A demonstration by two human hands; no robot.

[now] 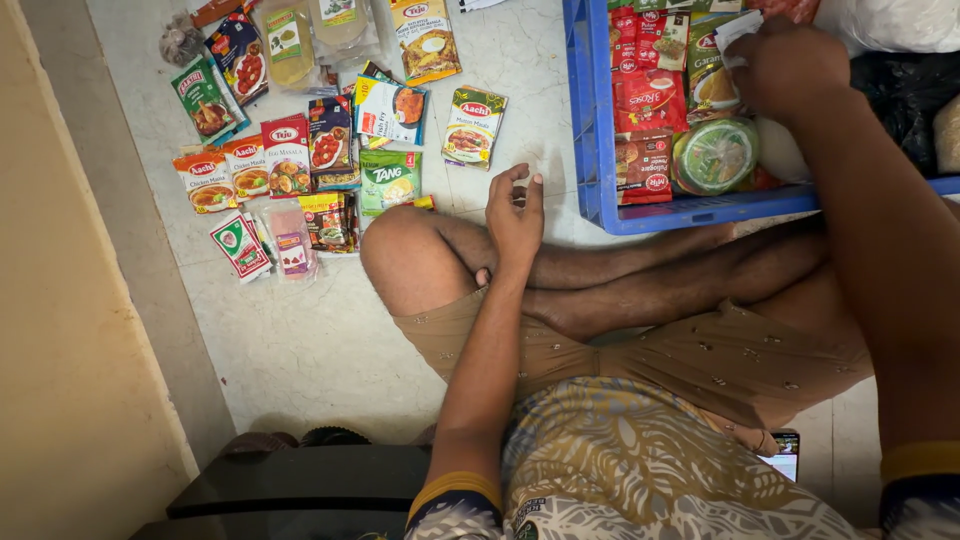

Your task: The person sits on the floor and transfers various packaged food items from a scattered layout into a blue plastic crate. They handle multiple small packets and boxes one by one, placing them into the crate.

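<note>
Nearest, we sit cross-legged on the floor [330,340], our left hand [514,215] resting loosely open and empty on our shin; beyond, sorted spice packets [300,150] lie spread out, while our right hand [795,65] grips a white packet [738,30] inside the blue crate [598,130]

colourful food packets [330,140] on floor; red sachets [645,100] in blue crate [590,130]

There is one view only, from a camera on the person's head. It looks straight down, quite near, on the crossed legs and the pale marble floor [330,340]. The blue plastic crate [592,120] lies toward 1 o'clock, the beige wall [50,300] at 9 o'clock.
</note>
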